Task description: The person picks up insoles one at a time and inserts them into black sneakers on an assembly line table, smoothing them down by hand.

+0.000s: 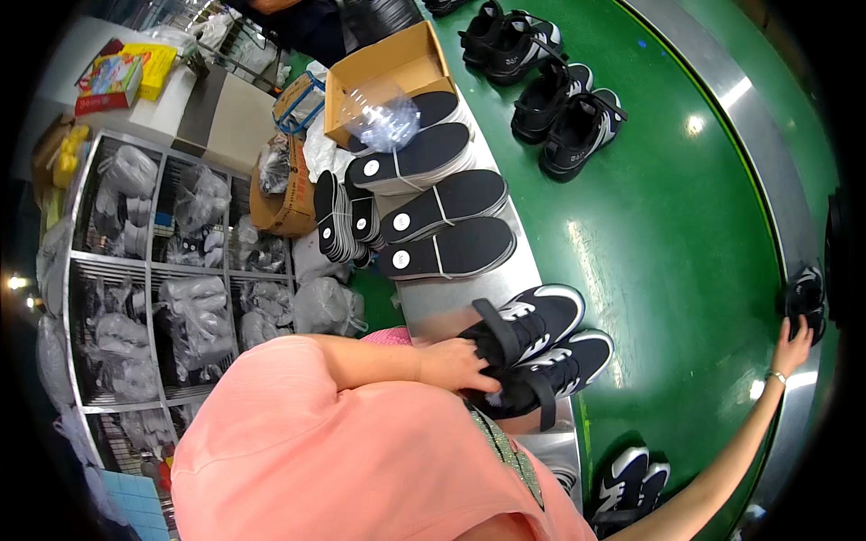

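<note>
Pink sleeve (343,451) nearest; left hand (456,365) pressing, fingers curled, on black-and-white sneakers (532,347). Right hand (792,347) far out, fingers spread beside a black shoe (805,298).

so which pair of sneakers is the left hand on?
The black-and-white pair at the steel ledge, under the left hand; the other pairs lie untouched on the green belt.

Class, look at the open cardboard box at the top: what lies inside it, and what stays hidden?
Inside the cardboard box a crumpled clear plastic bag rests over dark insoles. The bag and box walls cover whatever lies beneath; that cannot be seen.
</note>
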A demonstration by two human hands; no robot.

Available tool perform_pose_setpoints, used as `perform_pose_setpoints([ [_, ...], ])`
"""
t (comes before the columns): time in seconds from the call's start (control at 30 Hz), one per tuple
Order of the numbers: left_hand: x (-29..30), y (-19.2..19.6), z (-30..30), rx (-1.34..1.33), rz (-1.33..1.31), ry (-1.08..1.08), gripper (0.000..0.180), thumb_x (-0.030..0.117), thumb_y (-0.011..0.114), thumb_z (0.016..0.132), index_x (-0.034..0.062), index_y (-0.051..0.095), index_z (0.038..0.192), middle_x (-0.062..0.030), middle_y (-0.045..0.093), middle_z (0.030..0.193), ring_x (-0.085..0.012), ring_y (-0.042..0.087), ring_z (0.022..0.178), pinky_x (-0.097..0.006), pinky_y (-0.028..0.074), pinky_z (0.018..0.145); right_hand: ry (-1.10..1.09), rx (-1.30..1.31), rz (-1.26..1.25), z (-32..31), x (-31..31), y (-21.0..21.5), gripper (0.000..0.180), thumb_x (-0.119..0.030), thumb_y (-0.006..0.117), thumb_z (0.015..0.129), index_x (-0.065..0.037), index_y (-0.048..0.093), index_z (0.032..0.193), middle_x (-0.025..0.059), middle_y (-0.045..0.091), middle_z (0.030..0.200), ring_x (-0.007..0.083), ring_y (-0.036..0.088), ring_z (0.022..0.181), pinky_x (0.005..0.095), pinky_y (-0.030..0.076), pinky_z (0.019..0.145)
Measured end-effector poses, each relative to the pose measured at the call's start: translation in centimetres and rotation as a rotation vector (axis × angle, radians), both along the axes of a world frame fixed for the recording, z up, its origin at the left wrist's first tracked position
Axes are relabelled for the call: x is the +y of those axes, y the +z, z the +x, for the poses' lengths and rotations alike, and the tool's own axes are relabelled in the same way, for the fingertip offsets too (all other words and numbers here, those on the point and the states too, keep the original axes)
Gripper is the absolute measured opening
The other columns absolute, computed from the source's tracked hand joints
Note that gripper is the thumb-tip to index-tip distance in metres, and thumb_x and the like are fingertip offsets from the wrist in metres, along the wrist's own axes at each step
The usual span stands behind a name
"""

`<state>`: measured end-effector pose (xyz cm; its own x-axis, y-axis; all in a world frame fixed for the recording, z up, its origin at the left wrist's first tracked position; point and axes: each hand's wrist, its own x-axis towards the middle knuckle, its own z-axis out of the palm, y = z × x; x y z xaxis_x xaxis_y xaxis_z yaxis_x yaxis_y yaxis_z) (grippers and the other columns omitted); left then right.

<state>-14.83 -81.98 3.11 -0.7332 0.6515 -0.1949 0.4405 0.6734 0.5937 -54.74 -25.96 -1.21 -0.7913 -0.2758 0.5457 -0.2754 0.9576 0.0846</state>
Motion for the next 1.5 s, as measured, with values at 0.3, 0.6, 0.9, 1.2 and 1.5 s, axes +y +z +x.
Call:
perform_pose_setpoints([
  [0.3, -2.3, 2.8, 2.3, 0.145, 0.212, 0.088, 0.044, 0.035, 0.062, 0.068, 0.0111, 0.052, 0.104, -0.0150, 0.055, 0.091, -0.0299, 0.055, 0.079, -0.039, 0.039, 0.072, 0.446, -0.851, -0.328, 25.0, -30.1, 16.8, 0.024, -0.010, 0.058, 0.078, -0.001, 0.054, 0.100, 0.0149, 0.053, 0.109, 0.0284, 0.049, 0.103, 0.0355, 0.039, 0.088],
  [0.6, -25.4, -3.5, 7.3, 0.531, 0.160, 1.525, 0.046, 0.024, 0.062, 0.070, 0.0031, 0.047, 0.108, -0.0145, 0.048, 0.110, -0.0315, 0.044, 0.103, -0.040, 0.037, 0.085, 0.874, -1.249, -0.403, 36.2, -58.4, 17.1, 0.029, -0.008, 0.059, 0.076, 0.000, 0.054, 0.103, 0.0163, 0.057, 0.090, 0.0273, 0.058, 0.079, 0.0319, 0.047, 0.068],
  [0.9, -41.2, -13.3, 9.6, -0.109, 0.506, 1.992, 0.067, 0.025, 0.069, 0.068, -0.0010, 0.039, 0.122, -0.0179, 0.038, 0.123, -0.0303, 0.039, 0.113, -0.036, 0.034, 0.094, 0.719, -1.025, -0.279, 36.0, -89.5, -2.0, 0.038, -0.021, 0.060, 0.076, 0.000, 0.050, 0.106, 0.0191, 0.052, 0.100, 0.0353, 0.052, 0.090, 0.0386, 0.045, 0.075],
  [1.2, -40.9, -13.8, 9.9, 0.169, 0.403, 1.846, 0.063, 0.020, 0.069, 0.066, 0.0064, 0.041, 0.121, -0.0168, 0.036, 0.125, -0.0348, 0.035, 0.113, -0.042, 0.029, 0.095, 0.747, -0.834, -0.171, 36.5, -94.9, -4.4, 0.037, -0.017, 0.068, 0.066, -0.005, 0.052, 0.097, 0.0118, 0.051, 0.093, 0.0303, 0.050, 0.090, 0.0380, 0.045, 0.072],
  [1.5, -42.3, -12.9, 9.9, 0.080, 0.560, 1.597, 0.084, 0.039, 0.075, 0.056, 0.0125, 0.038, 0.126, -0.0190, 0.025, 0.133, -0.0373, 0.025, 0.122, -0.044, 0.025, 0.098, 0.723, -1.818, -1.299, 36.6, -94.1, -0.1, 0.018, 0.002, 0.055, 0.078, -0.008, 0.042, 0.085, -0.0042, 0.043, 0.077, 0.0052, 0.042, 0.072, 0.0185, 0.036, 0.067],
])
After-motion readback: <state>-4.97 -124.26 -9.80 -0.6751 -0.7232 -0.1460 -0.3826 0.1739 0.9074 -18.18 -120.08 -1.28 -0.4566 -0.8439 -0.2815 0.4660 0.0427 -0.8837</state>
